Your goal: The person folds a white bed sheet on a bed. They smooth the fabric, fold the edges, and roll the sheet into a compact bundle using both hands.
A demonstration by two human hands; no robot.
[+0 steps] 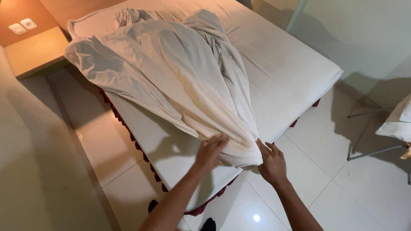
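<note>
I read the sheet as light and limp: soft cotton-type cloth, nothing stiff, so it should drape and slide over the mattress with little drag. Not fragile. It would bunch rather than hold a shape, so I'd take it at the gathered end near the foot corner, where the folds converge into one thick bundle. A pinch there ought to control most of the cloth.

My left hand lies on the left flank of that bundle, fingers spread and flat on the cloth, pressing rather than clamping. My right hand touches the bundle's right edge, fingers extended alongside. I can't tell whether any cloth is pinched under it.

Looks: off-white, heavily creased, piled in a long fan from the headboard end down to the near corner, wide at the top, narrow at my hands. One flap hangs over the bed's left side. Mattress beneath is bare white with a dark red skirt at the base. Tiled floor around; a pillow sits on a rack at right.
</note>
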